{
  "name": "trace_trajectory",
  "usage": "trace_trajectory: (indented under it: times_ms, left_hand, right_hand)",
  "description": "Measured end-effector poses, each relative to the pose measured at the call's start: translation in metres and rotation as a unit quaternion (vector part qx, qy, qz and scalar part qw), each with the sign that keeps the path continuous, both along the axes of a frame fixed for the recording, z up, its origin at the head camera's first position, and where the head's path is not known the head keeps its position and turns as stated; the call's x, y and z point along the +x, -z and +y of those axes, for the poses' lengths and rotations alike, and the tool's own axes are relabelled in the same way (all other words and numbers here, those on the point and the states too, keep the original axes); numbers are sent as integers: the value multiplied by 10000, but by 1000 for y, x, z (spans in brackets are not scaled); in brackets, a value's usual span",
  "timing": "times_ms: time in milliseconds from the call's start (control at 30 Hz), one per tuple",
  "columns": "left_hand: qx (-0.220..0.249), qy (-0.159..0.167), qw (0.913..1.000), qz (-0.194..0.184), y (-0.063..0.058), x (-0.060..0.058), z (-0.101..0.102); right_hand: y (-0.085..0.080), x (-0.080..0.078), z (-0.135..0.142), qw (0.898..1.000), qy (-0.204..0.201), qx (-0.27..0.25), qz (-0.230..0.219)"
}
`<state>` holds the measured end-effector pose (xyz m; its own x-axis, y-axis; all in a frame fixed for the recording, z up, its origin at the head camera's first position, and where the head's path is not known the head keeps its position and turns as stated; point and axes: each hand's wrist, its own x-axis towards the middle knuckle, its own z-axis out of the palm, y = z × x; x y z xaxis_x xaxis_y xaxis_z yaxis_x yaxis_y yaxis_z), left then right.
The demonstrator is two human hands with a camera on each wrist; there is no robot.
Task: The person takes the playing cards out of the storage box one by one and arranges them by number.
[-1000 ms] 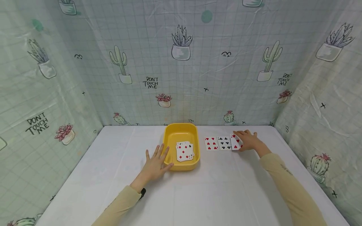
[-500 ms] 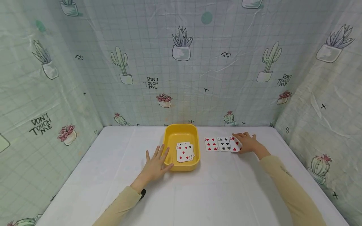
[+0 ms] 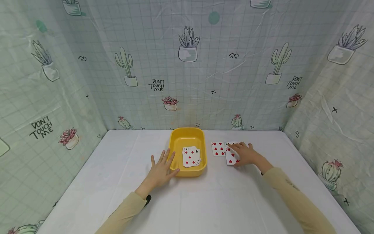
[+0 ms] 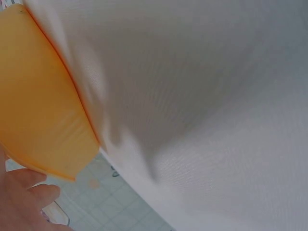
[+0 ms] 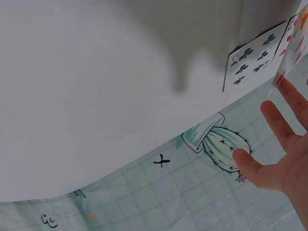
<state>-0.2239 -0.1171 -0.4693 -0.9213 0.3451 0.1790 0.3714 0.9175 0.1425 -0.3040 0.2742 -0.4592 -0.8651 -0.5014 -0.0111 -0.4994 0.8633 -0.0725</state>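
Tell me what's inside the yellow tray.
Inside the yellow tray lies a small pile of overlapping playing cards, with red diamonds showing face up. The lower cards are mostly covered, so their full faces and number cannot be seen.

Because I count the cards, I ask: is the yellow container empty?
Not empty: in the head view, overlapping playing cards, the top one showing diamonds, lie inside the yellow container, toward its near end.

So my right hand has come left, bringing the hearts card I'm pinching along. A second ago that card was just right of the six of clubs, now it's blocking most of it in the head view.
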Motion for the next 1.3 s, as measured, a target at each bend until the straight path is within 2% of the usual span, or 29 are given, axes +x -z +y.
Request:
trace_trajectory:
  times_ms: [233, 533, 700, 1000, 1300]
  left_hand:
    - [99, -3, 9999, -52, 1, 0, -1]
    - [85, -24, 10000, -21, 0, 2, 0]
    - [127, -47, 9999, -63, -1, 3, 0]
    - [125, -57, 9996, -232, -1, 3, 2]
    - [117, -88, 9998, -169, -2, 4, 1]
  right_hand:
    - [3, 9, -17, 9999, -151, 8, 42]
    - [3, 17, -34, 9994, -246, 1, -247]
    - [4, 21, -41, 9992, -155, 64, -372]
    - [6, 27, -45, 9981, -206, 94, -570]
    - [2, 31, -47, 9976, -183, 199, -630]
